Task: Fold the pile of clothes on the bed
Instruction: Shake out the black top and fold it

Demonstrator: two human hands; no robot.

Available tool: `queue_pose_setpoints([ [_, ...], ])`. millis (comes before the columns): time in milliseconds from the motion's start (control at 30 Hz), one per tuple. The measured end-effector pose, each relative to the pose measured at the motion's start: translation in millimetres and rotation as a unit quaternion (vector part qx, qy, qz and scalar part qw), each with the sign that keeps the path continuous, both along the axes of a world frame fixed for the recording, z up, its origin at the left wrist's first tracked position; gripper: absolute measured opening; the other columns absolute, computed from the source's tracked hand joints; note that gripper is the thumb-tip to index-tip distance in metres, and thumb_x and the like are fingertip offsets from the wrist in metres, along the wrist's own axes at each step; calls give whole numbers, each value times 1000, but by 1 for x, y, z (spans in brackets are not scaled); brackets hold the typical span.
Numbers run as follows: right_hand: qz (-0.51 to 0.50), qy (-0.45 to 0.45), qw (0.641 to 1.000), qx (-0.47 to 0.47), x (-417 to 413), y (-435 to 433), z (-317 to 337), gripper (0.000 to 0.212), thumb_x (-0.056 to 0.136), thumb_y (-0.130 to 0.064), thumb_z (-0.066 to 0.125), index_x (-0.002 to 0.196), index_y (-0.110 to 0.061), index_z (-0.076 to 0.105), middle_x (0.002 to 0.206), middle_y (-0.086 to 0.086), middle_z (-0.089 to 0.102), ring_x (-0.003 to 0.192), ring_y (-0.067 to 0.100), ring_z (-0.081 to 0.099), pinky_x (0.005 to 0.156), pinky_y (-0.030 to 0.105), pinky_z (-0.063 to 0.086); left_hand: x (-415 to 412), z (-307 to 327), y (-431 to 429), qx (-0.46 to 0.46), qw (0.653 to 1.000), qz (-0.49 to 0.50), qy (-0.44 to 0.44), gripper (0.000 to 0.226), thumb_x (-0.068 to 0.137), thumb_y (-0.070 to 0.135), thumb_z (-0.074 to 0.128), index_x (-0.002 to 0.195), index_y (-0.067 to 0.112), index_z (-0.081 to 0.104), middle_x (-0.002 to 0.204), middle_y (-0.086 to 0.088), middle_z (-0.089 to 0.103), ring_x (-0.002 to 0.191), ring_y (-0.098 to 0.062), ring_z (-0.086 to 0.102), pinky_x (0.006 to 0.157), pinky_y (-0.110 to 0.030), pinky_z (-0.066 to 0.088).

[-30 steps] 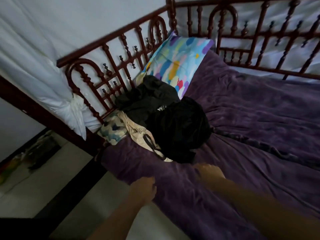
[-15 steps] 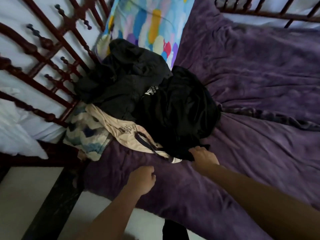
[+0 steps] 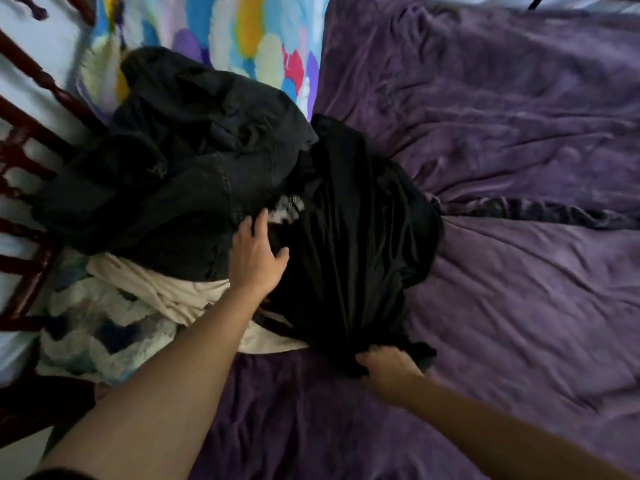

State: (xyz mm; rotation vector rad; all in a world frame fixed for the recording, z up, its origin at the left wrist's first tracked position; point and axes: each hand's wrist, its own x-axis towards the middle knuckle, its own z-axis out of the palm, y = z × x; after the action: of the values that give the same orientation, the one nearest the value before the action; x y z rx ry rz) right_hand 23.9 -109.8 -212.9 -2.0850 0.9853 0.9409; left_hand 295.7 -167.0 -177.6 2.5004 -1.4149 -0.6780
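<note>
A pile of clothes lies on the left side of the bed. On top sits a shiny black garment [image 3: 360, 237] and beside it a dark grey denim piece [image 3: 194, 174]. Under them lie a cream garment [image 3: 166, 292] and a blue-and-white patterned cloth [image 3: 100, 327]. My left hand [image 3: 258, 258] rests on the black garment near its white logo, fingers spread. My right hand [image 3: 389, 370] grips the near lower edge of the same black garment.
A purple blanket [image 3: 519, 271] covers the bed and spreads wide to the right. A colourful pillow [image 3: 242, 39] leans behind the pile. The dark red wooden bed rail [image 3: 27, 161] runs along the left side.
The view has come closer to the pile. My left hand has moved up from the blanket onto the black garment. My right hand has taken hold of the garment's lower edge.
</note>
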Motion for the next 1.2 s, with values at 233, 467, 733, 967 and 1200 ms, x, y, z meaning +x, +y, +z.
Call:
queue_pose_setpoints([
  [233, -90, 42, 986, 131, -61, 18, 8, 33, 83, -33, 58, 111, -17, 64, 121, 7, 63, 114, 27, 58, 88, 29, 45, -57, -22, 30, 133, 975, -44, 172, 33, 90, 14, 54, 123, 15, 56, 117, -10, 65, 110, -31, 59, 90, -33, 46],
  [467, -455, -154, 874, -71, -21, -104, 11, 69, 73, -47, 77, 131, -18, 53, 119, 8, 63, 110, 23, 60, 92, 31, 48, -80, -3, 141, 214, 959, -94, 160, 9, 77, 23, 57, 72, 24, 50, 76, 4, 62, 88, -22, 62, 67, -29, 42],
  [733, -352, -195, 913, -65, 49, -99, 6, 52, 85, -26, 63, 135, -18, 48, 125, 14, 62, 113, 33, 58, 94, 37, 48, -51, 20, 244, 340, 938, 18, 71, 40, 79, 35, 56, 119, 32, 57, 109, 2, 67, 106, -19, 62, 83, -29, 49],
  [967, -124, -57, 991, -3, -57, 24, 11, 34, 83, -41, 54, 113, -25, 59, 113, 5, 66, 106, 29, 61, 79, 33, 46, -41, 22, 176, 203, 976, 17, 71, 33, 83, 24, 60, 116, 21, 55, 111, 0, 51, 106, -22, 57, 84, -35, 48],
  [1200, -199, 48, 979, 4, -110, -11, 0, 39, 88, -34, 55, 116, -7, 57, 119, 13, 63, 112, 30, 59, 85, 32, 46, -86, 12, 36, 31, 997, -49, 58, 51, 86, 27, 63, 135, 23, 49, 130, -6, 46, 120, -26, 46, 95, -40, 43],
])
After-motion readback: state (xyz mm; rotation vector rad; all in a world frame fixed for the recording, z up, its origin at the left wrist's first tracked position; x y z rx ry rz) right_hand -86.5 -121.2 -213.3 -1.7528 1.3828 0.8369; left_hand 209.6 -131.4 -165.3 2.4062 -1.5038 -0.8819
